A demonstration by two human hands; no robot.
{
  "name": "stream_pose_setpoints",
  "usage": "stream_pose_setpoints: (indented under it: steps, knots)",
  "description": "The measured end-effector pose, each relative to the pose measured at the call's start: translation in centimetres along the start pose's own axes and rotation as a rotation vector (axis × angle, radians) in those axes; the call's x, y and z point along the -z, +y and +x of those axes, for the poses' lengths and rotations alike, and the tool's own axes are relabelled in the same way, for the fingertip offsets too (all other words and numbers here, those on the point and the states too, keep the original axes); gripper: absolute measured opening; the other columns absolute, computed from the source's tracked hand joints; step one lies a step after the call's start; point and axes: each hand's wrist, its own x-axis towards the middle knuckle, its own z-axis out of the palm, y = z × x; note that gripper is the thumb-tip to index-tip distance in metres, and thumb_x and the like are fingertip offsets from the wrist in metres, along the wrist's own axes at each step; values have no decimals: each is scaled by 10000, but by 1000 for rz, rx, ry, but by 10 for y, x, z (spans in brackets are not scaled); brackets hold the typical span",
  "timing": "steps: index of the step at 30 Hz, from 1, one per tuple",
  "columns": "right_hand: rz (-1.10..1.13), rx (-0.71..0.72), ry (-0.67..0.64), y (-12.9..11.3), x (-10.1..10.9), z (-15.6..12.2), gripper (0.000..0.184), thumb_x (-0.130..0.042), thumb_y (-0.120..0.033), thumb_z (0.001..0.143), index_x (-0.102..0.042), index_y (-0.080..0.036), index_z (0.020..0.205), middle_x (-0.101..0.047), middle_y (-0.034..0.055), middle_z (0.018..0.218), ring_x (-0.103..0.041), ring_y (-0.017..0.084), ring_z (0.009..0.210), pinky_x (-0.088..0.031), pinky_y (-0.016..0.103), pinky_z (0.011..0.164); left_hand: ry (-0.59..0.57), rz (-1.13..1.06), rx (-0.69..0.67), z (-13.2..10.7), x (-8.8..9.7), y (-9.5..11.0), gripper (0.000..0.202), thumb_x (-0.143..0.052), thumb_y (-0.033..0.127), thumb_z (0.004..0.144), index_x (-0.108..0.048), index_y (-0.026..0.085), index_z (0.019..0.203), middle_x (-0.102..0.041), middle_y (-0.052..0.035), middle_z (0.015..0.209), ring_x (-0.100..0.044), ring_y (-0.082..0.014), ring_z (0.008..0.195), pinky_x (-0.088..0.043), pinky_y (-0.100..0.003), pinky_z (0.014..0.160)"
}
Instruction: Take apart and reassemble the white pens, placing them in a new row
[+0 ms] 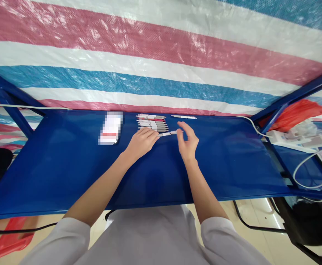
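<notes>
A white and grey pen [167, 133] spans the gap between my two hands, just in front of a row of pens. My left hand [143, 142] has its fingers closed on the pen's left end. At the other end is my right hand [187, 145], with thumb and index finger apart and the thumb beside the pen's tip. Several white and grey pens [153, 124] lie side by side behind my left hand, one with red on it. A single pen [184, 117] lies farther back to the right. My left hand partly covers the nearest pens in the row.
A blurred-out phone [111, 129] lies left of the pens on the blue table [149, 184]. A striped plastic sheet [161, 59] hangs behind. To the right are a power strip [290, 141], white cables and a red plastic bag [299, 114]. Blue frame bars flank the table.
</notes>
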Motion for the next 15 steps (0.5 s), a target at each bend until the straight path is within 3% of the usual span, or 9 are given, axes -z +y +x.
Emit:
stream_pose_setpoints:
  steps: [2, 4, 12, 15]
  knots:
    - [-108, 261, -202, -8, 5, -2, 291, -499, -261, 942, -682, -239, 1166, -725, 63, 1182, -625, 222, 1214, -444, 451, 1113, -4, 5, -12, 1, 1, 0, 301, -424, 266, 1002, -706, 161, 1017, -750, -89, 993, -681, -238, 966, -515, -386, 929]
    - [-175, 396, -312, -12, 5, -3, 316, -486, -195, 942, -676, -242, 1191, -720, 40, 1200, -616, 200, 1230, -427, 429, 1139, -10, 3, -21, 1, 3, 0, 308, -418, 262, 1003, -707, 158, 1020, -750, -94, 995, -682, -238, 971, -516, -387, 933]
    - [-320, 492, -503, -6, 3, 3, 299, -465, -209, 973, -710, -261, 1137, -746, 21, 1146, -690, 170, 1071, -481, 348, 1045, -43, -58, -4, 0, 4, -1, 310, -435, 291, 997, -723, 179, 1025, -754, -89, 992, -678, -239, 977, -513, -396, 923]
    - [-347, 548, -527, -2, 11, 11, 297, -461, -208, 978, -712, -252, 1131, -751, 10, 1132, -691, 163, 1049, -488, 312, 1005, -26, -33, 18, -5, 4, -1, 301, -468, 314, 983, -704, 186, 1120, -739, -90, 1097, -669, -251, 1025, -494, -411, 944]
